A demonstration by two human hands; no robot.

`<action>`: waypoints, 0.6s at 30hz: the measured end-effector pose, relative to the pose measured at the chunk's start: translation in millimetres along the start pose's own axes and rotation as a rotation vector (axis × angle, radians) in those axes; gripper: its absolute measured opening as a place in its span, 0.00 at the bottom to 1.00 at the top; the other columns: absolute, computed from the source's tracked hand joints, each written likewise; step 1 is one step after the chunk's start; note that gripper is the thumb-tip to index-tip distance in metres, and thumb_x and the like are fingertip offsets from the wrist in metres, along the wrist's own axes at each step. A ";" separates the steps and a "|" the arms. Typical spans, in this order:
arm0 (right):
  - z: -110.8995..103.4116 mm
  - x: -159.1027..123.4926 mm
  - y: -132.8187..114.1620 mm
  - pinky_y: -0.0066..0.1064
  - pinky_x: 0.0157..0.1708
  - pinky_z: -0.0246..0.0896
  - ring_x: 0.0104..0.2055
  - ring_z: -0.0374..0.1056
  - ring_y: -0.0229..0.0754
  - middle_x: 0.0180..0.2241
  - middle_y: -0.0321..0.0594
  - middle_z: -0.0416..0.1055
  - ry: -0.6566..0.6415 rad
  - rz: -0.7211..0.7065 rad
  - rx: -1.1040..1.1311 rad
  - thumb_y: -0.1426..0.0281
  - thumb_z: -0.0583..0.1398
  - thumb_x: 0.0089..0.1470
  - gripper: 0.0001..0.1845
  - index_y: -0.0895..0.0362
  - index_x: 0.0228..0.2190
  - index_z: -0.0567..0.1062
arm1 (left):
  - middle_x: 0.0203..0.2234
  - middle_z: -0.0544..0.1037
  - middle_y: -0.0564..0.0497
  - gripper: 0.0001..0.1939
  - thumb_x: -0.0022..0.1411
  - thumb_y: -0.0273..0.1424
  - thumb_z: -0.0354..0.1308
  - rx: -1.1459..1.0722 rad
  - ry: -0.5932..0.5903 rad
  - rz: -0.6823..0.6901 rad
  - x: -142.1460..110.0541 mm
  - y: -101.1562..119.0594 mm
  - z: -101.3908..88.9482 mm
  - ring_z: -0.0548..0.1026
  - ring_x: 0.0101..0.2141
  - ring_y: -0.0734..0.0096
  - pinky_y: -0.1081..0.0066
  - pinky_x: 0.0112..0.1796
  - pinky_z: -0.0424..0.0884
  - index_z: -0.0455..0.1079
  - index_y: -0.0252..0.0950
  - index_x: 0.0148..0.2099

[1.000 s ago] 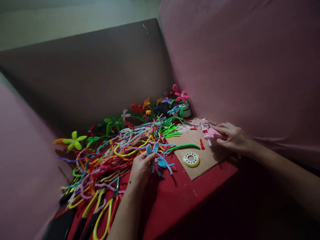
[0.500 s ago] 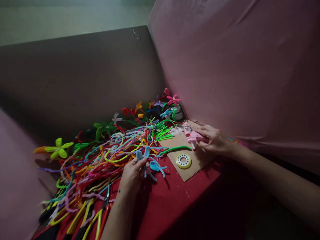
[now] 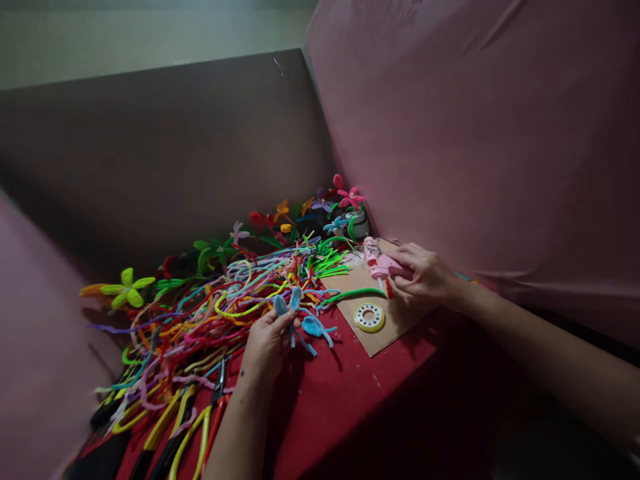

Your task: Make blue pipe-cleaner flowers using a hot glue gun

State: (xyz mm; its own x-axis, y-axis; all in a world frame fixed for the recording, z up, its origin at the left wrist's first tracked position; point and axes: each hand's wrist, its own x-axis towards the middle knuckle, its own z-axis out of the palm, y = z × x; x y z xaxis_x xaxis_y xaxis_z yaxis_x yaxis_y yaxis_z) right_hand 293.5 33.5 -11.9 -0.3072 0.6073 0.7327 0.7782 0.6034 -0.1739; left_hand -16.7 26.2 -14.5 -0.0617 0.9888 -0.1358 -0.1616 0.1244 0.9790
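Note:
My left hand [image 3: 267, 343] pinches a light blue pipe-cleaner flower [image 3: 300, 319] with looped petals, held just above the red cloth. My right hand [image 3: 423, 277] is closed around a pink glue gun [image 3: 380, 265] over a sheet of brown cardboard [image 3: 385, 333]. The gun's nozzle points down, with a small red piece [image 3: 389, 288] at its tip by my thumb. A green pipe cleaner [image 3: 353, 294] and a yellow-rimmed tape roll [image 3: 369, 317] lie on the cardboard between my hands.
A big tangle of coloured pipe cleaners [image 3: 210, 313] covers the left of the red table. Finished flowers [image 3: 127, 288] stand along the back, some in a small pot [image 3: 357, 223]. Yellow-handled pliers and scissors [image 3: 193, 430] lie at the near left. Pink cloth walls close in the sides.
My right hand has taken hold of the glue gun and tilted it nozzle-down over the cardboard, close to the red piece. My left hand keeps the blue flower; the view shifted slightly.

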 end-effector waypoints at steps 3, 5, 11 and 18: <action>4.2 17.8 -20.4 0.40 0.40 0.64 0.39 0.65 0.47 0.36 0.48 0.70 0.010 -0.081 0.038 0.75 0.55 0.47 0.17 0.60 0.42 0.72 | 0.14 0.71 0.56 0.16 0.40 0.31 0.67 -0.012 0.010 0.004 1.8 -1.6 -3.1 0.52 0.09 0.90 0.82 0.11 0.44 0.67 0.31 0.32; 5.5 26.5 -35.0 0.39 0.38 0.64 0.38 0.65 0.46 0.34 0.48 0.70 0.019 -0.104 0.078 0.74 0.55 0.48 0.17 0.61 0.42 0.72 | 0.15 0.71 0.56 0.15 0.41 0.30 0.66 -0.023 0.004 0.012 2.4 -3.0 -4.7 0.54 0.09 0.89 0.81 0.12 0.45 0.67 0.31 0.31; 8.4 30.8 -56.1 0.40 0.39 0.64 0.39 0.67 0.46 0.36 0.47 0.71 0.043 -0.150 0.160 0.74 0.55 0.48 0.18 0.60 0.43 0.72 | 0.16 0.72 0.53 0.15 0.40 0.30 0.66 -0.017 0.025 0.020 1.0 -4.1 -5.4 0.63 0.12 0.82 0.80 0.13 0.52 0.67 0.31 0.31; 0.1 -11.2 -6.4 0.37 0.42 0.63 0.43 0.66 0.47 0.40 0.48 0.69 -0.059 -0.033 0.064 0.71 0.55 0.50 0.16 0.58 0.43 0.71 | 0.15 0.71 0.54 0.13 0.41 0.32 0.66 -0.008 -0.006 0.036 0.4 -4.8 -3.8 0.58 0.11 0.86 0.80 0.13 0.46 0.67 0.30 0.28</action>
State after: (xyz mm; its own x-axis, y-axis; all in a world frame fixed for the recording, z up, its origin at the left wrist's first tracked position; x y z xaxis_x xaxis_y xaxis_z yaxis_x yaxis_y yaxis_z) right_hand 291.9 22.9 -19.1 -0.3651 0.6151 0.6988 0.7313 0.6540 -0.1935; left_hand -19.6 25.7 -19.8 -0.0614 0.9931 -0.0997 -0.1668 0.0883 0.9820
